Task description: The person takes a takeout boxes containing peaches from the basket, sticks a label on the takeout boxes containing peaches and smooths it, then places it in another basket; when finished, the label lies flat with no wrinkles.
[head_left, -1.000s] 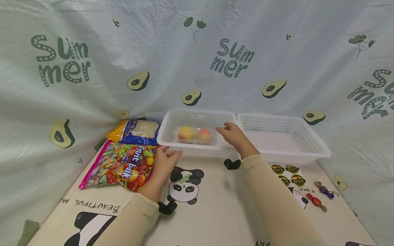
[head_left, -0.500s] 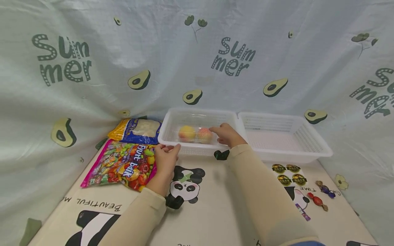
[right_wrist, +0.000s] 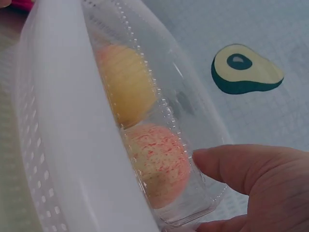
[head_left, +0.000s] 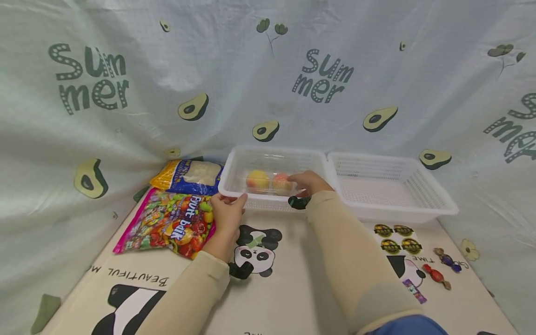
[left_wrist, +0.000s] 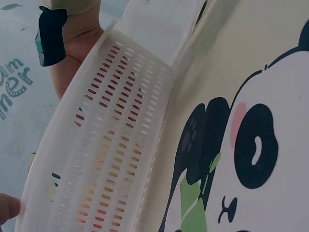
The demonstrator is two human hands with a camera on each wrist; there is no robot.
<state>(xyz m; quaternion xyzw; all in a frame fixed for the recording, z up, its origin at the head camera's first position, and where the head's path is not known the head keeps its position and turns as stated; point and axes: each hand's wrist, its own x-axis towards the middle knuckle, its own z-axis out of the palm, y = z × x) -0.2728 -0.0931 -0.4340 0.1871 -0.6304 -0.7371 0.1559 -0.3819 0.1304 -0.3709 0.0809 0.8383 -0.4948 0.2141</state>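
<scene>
A clear plastic box (right_wrist: pixel 169 63) lies in the left white basket (head_left: pixel 268 201), with a yellow peach (head_left: pixel 257 180) and a pink speckled peach (right_wrist: pixel 159 166) inside it. My right hand (head_left: pixel 311 183) pinches the box's right end, its thumb against the side by the pink peach; its other fingers are mostly hidden. Loosely curved, my left hand (head_left: pixel 226 218) is at the basket's front left corner. In the left wrist view a fingertip (left_wrist: pixel 8 208) of it shows right at the basket's rim. The colourful candy bag (head_left: pixel 167 221) borders this hand on its left.
A blue and yellow bag (head_left: pixel 198 177) lies behind the candy bag. To the right stands a second white basket (head_left: pixel 372 193). Several wrapped candies (head_left: pixel 436 275) and a sticker sheet (head_left: pixel 395 238) are on the right of the printed table. A patterned curtain (head_left: pixel 234 70) hangs behind.
My right hand has moved left from above the basket's right part to the clear box's end. My left hand has shifted slightly right and drawn its fingers in by the rim.
</scene>
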